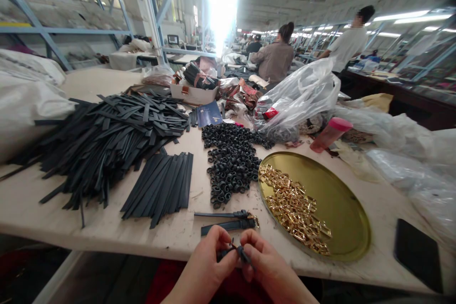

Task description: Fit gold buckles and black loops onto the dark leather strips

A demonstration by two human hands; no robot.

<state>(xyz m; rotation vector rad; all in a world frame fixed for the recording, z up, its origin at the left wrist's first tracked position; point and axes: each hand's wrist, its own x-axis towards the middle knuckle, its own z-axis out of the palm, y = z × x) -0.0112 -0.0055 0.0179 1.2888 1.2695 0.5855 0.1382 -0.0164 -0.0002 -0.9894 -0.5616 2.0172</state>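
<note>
Dark strap piece [245,257]: small, partly hidden by fingers, caught at the fingertips of both hands near the front edge of the tabletop [171,238].
Left grip [208,261]: thumb and forefinger nearly together, pinching the piece's left part.
Right grip [267,261]: thumb and fingers drawn in close, pinching its right part.
Two straps [228,226]: lying just beyond the fingertips, gold metal at their right ends.
Black loops [231,166]: heaped beyond the straps.
Black strips [160,190]: spread in a flat stack, left of the loops.
Gold tray [331,199]: right of the loops, with gold buckles [288,204] piled along its left side.
</note>
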